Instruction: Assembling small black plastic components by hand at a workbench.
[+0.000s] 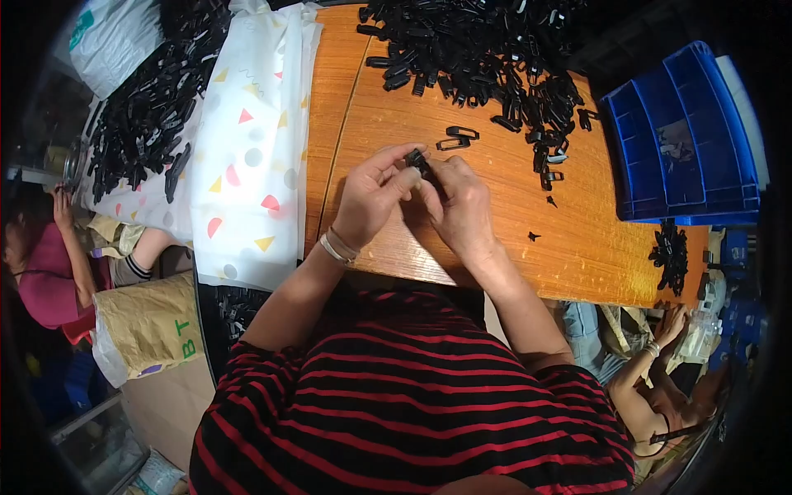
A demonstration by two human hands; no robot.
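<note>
Over the wooden table [371, 223], my left hand [371, 190] and my right hand [458, 194] meet in front of me. Between their fingertips is a small black plastic part [418, 162], pinched from both sides; the fingers cover much of it. A light bracelet circles my left wrist. Just beyond my right hand lie two loose black frame-shaped plastic pieces [457, 139]. A large heap of similar black pieces [478, 49] spreads over the far side of the table.
Left of my hands lies a white patterned sheet [247, 157], with another black heap [140, 124] past it. A blue plastic bin [689, 140] stands at right, near a small black pile [670, 256]. Other people sit at both sides. A brown sack [153, 322] is lower left.
</note>
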